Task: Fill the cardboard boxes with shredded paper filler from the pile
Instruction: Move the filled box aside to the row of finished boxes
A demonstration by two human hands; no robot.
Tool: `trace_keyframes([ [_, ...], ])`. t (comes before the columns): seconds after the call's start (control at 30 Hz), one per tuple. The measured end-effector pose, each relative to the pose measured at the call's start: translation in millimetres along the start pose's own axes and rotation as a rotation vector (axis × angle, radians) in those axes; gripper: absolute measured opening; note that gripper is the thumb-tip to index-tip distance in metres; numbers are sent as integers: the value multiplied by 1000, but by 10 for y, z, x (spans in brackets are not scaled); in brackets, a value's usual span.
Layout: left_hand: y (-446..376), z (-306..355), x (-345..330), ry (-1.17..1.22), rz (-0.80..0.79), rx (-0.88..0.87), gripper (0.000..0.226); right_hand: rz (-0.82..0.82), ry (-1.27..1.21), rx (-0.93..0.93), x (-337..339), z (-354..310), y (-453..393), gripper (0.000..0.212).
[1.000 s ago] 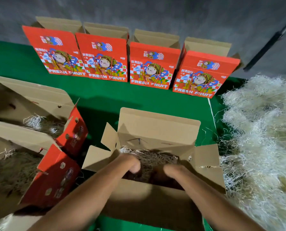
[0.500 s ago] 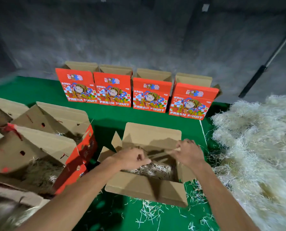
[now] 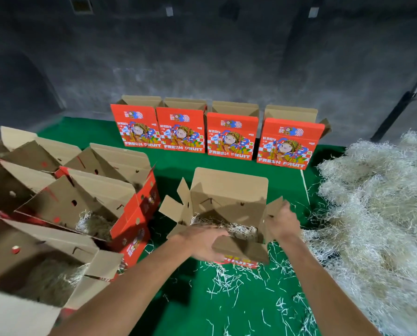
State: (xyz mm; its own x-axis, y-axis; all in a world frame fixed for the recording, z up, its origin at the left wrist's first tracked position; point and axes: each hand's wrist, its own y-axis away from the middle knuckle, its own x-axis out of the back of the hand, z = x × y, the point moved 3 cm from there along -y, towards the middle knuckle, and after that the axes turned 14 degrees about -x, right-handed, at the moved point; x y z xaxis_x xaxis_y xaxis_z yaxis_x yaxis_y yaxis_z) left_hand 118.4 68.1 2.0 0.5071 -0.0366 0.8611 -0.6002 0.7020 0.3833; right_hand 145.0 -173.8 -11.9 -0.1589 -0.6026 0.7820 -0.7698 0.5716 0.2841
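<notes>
Centre box: I'm looking down on the open cardboard box point(image 3: 229, 202) on the green mat point(image 3: 178, 163), tall back flap standing up, side flaps splayed out.
Filler in it: a shallow bed of shredded paper point(image 3: 241, 230) lies in the bottom of that box, pale strands showing along the near inside edge.
Left hand: my left hand point(image 3: 202, 241) is on the near front flap point(image 3: 241, 247), thumb over the top, fingers curled under it, so it's gripping that flap, which is tilted.
Right hand: my right hand point(image 3: 283, 223) is at the right side flap point(image 3: 271, 214), fingers bent round its edge and holding it.
Pile: the big shredded paper pile point(image 3: 377, 214) sits just right of the box, heaped high and running off the right edge.
Loose strands: scattered shreds point(image 3: 231, 280) litter the mat near me, right in front of the box.
Left stack: several open boxes point(image 3: 86, 197) crowd the left side, red outsides, brown flaps up; two of them show filler inside.
Far row: four red boxes point(image 3: 217, 132) printed "FRESH FRUIT" stand upright side by side against the grey wall point(image 3: 202, 57), tops open.
Far right: a dark pole point(image 3: 396, 110) leans against the wall beyond the pile.
</notes>
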Motion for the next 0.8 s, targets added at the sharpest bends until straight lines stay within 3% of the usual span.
trace_keyframes([
  [0.07,65,41,36,-4,62,17,42,-99,51,1,-60,1,35,19],
  [0.1,100,48,57,-30,91,40,41,-128,49,-2,-96,-2,64,17],
  [0.27,175,-29,177,-263,244,188,35,-63,-5,-32,-201,-12,206,21],
  [0.47,80,-227,325,-344,275,276,29,-72,-30,-30,-277,-200,272,17],
  [0.7,233,-648,557,-182,263,204,17,-80,-49,-45,-621,-677,357,22],
  [0.8,328,-833,649,-107,280,186,24,-90,-80,-24,-782,-853,403,23],
])
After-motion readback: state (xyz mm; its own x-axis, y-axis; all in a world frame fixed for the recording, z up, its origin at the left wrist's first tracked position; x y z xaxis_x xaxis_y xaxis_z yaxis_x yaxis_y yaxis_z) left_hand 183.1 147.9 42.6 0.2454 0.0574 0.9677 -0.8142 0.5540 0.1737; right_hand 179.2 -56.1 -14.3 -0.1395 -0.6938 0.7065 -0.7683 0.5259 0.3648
